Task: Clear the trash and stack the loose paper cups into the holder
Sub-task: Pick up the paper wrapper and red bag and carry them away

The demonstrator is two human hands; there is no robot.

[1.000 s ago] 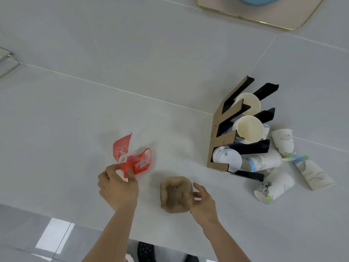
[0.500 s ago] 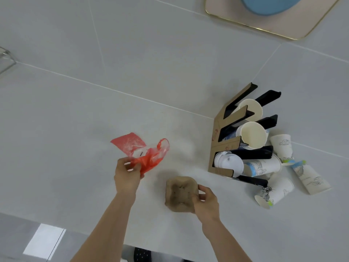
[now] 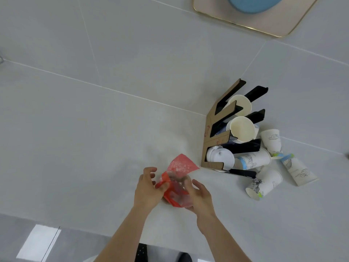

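Both hands hold a red and clear plastic bag (image 3: 182,165) just above the white table, near its front edge. My left hand (image 3: 147,189) pinches the bag's left rim, and my right hand (image 3: 201,197) cups its right side and underside. The brown crumpled wad is out of plain sight; a dull shape shows through the bag's clear side. To the right stands a brown and black cup holder (image 3: 209,133) with stacked cups and white lids (image 3: 219,157) in its slots. Several loose printed paper cups (image 3: 266,183) lie on their sides beside it.
A beige tray with a gold rim (image 3: 273,29) sits at the far right and carries a blue bowl (image 3: 251,4). The table's front edge (image 3: 75,222) runs just below my hands, with grey floor beyond it.
My left hand carried the red bag rightward to meet my right hand. The brown wad that my right hand held is now hidden at the bag. The cups and holder stayed put.
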